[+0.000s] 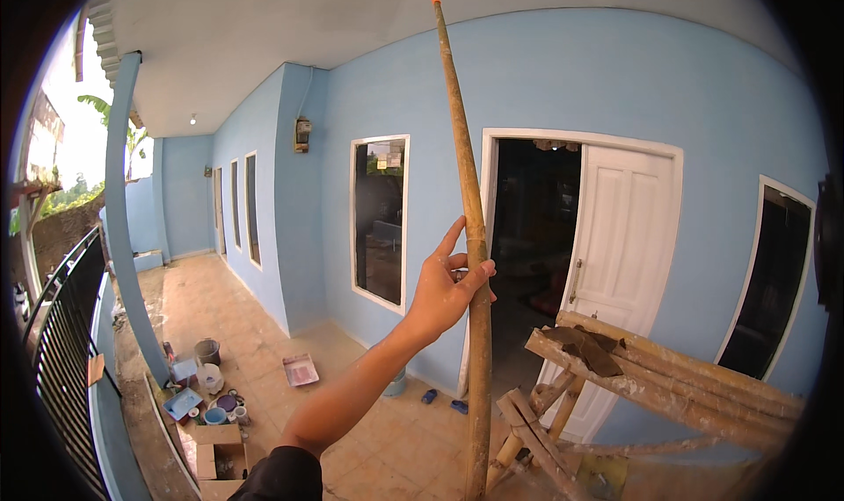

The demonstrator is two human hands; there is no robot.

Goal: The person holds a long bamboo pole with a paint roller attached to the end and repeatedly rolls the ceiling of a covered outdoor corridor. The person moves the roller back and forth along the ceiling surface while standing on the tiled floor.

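One hand (444, 292) on upright bamboo pole (470, 237), bamboo scaffold (668, 360) beside, white door (620, 264) behind.

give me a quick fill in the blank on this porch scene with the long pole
1. The left hand grips a long ____ pole that stands nearly upright.
2. The house wall behind the pole is painted light ____.
3. The white door to the right of the pole stands ____.
4. A paint tray lies on the tiled ____ below the dark window.

Missing words: bamboo; blue; open; floor
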